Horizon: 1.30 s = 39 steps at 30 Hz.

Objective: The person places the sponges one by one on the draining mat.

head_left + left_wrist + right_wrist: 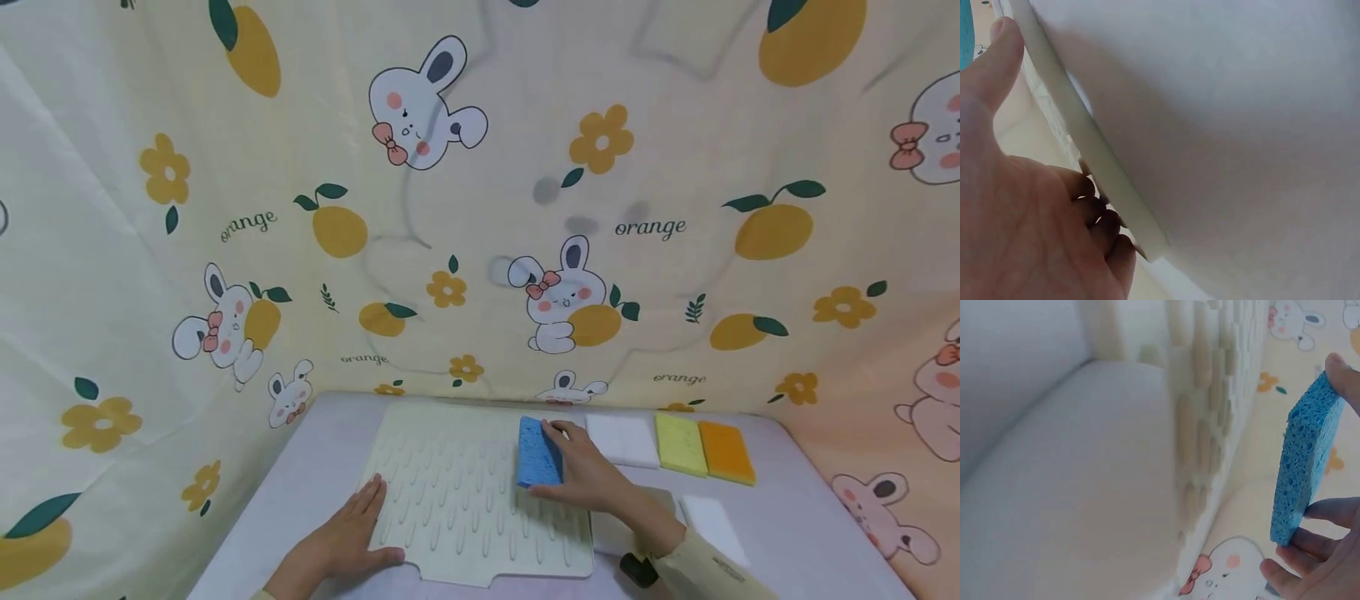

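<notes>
A cream drying mat [442, 483] with rows of raised oval ridges lies flat on the table. My left hand [345, 533] rests at the mat's left edge, fingers extended and thumb near the front corner. In the left wrist view, the fingertips of that hand [1041, 225] touch the mat's rim [1085, 128]. A blue sponge [535, 457] is in my right hand [588, 477], pinched between thumb and fingers over the mat's right half. From the right wrist view, the porous sponge [1304, 450] appears held by its ends, apart from the ridges.
Right of the mat lie a white folded piece [621, 440], a yellow sponge [681, 444] and an orange sponge [727, 452]. Another white piece [711, 527] is partly behind my right forearm. A printed curtain [480, 208] hangs behind the table.
</notes>
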### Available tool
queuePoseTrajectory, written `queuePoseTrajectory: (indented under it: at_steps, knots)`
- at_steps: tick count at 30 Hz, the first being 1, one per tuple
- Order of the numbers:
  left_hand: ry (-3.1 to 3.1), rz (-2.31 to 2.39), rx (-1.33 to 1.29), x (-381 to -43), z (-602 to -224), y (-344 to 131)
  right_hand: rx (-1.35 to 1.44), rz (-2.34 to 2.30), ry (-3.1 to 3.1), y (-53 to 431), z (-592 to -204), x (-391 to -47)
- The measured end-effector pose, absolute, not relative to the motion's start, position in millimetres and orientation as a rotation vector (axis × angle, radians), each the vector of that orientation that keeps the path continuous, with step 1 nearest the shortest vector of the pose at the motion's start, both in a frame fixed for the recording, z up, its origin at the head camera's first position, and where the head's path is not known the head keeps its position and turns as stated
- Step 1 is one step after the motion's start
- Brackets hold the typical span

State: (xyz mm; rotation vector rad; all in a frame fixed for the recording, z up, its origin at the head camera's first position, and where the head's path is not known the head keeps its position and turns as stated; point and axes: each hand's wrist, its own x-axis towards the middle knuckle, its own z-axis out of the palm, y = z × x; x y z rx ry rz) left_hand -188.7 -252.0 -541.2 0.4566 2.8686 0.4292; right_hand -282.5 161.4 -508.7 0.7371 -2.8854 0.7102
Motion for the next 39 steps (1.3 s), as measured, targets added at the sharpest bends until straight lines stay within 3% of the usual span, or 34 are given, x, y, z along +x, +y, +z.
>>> queuePoseTrajectory:
  at_steps: [39]
  knots:
    - [2.864, 0.42, 0.382, -188.4, -538.6, -245.9, 0.851, 0.752, -2.925, 56.6, -524.9, -327.2]
